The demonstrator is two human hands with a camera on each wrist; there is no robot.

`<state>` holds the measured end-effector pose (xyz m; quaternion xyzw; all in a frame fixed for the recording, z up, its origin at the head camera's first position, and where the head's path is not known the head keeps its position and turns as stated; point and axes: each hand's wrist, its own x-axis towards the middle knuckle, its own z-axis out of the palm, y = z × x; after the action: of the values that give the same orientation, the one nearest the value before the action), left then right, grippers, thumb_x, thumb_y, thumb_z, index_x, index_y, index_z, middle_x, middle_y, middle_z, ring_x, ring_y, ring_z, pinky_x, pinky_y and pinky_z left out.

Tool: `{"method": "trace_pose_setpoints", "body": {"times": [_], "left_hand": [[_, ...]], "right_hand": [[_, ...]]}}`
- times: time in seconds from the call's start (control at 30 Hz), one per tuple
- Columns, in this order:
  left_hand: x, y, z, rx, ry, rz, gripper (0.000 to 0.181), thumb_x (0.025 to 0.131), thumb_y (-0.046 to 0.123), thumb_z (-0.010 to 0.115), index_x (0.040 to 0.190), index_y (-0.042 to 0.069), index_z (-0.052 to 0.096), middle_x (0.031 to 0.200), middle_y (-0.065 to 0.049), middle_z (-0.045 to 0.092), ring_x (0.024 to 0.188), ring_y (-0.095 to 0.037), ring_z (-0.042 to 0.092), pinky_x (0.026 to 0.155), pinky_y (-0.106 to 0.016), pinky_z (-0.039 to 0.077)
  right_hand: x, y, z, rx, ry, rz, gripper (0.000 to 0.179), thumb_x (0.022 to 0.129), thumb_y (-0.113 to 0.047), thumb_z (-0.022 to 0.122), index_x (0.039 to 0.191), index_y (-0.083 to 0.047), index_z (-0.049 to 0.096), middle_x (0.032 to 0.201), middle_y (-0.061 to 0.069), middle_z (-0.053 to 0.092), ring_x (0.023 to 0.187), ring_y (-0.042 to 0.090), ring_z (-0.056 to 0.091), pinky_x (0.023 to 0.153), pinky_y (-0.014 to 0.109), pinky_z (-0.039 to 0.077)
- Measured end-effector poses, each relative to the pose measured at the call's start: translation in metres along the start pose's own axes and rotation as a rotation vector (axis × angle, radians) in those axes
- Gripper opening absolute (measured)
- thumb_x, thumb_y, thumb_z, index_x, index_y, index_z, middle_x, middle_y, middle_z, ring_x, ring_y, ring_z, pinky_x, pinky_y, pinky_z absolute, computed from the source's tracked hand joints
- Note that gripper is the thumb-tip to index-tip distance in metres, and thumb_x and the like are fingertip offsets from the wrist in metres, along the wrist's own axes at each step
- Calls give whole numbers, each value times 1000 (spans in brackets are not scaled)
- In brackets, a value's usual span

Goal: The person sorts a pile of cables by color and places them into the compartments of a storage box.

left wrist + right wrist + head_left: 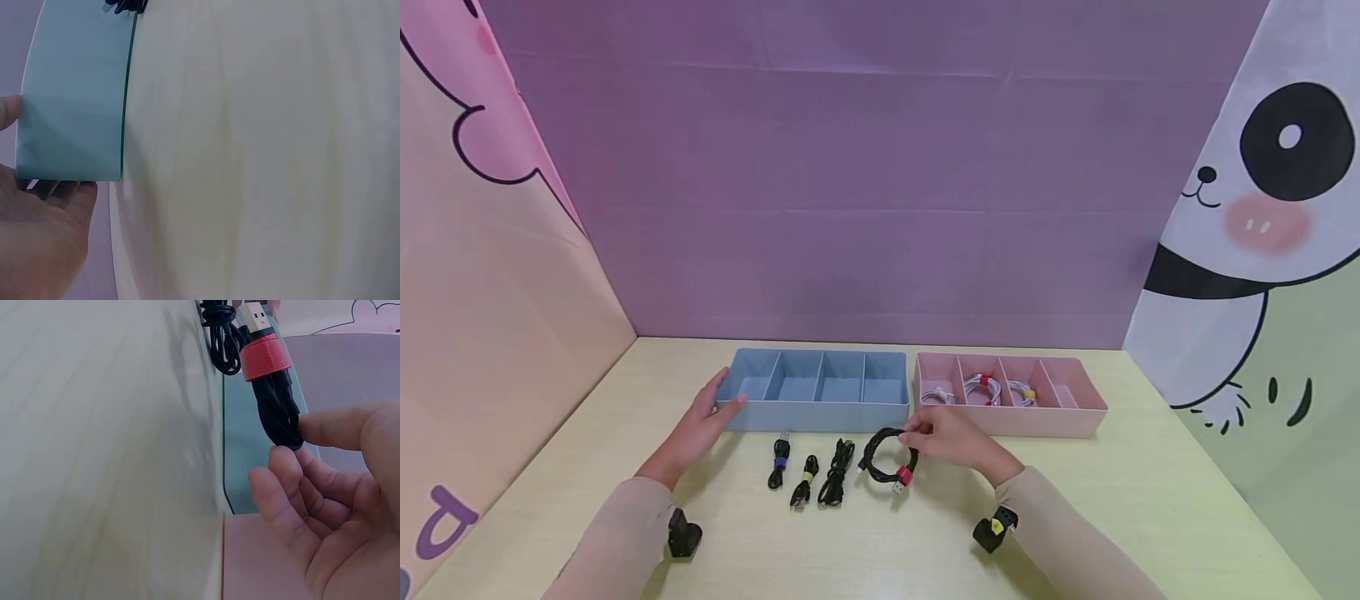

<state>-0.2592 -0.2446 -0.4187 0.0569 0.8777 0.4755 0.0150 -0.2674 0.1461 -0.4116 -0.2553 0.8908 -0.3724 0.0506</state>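
Note:
My left hand (pixel 700 421) holds the left end of a blue divided storage box (pixel 820 417), its thumb at the front rim and fingers along the end wall. In the right wrist view, my right hand (pixel 344 506) pinches a coiled black USB cable (pixel 275 406) between thumb and fingertips. A red strap (pixel 265 357) binds this cable near its plug. In the head view, the coil hangs in front of the blue box's right end. Left of it, three bundled black cables lie in a row: one with a blue tie (pixel 781 463), one with a yellow tie (pixel 808 475), and a thicker bundle (pixel 837 475).
Beside the blue box stands a pink divided box (pixel 1037 421). Three of its compartments hold white coiled cables (pixel 982 387). Both boxes sit near the back of the pale wooden table (pixel 850 558), before a purple backdrop (pixel 880 167). Printed panels flank the table.

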Motion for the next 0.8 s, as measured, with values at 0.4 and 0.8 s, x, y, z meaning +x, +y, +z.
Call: {"method": "trace_pose_setpoints", "body": {"times": [0.4,0.8], "left_hand": [[1,-2,-1,-8,-6,5,86,106,47,45,160,4,-6,163,-28,-6,147,-51,-1,112,-71,10],[1,-2,-1,-23,-9,12,86,106,47,45,160,3,-6,163,-28,-6,147,-51,-1,112,-71,10]], "right_hand": [[2,-5,-8,19,6,-8,14,94,-21,71,95,-8,74,77,-5,63,66,10,55,59,25,48],[4,-11,-16,107,-1,-4,15,96,-20,68,97,-6,73,73,0,64,63,12,58,60,27,51]]}}
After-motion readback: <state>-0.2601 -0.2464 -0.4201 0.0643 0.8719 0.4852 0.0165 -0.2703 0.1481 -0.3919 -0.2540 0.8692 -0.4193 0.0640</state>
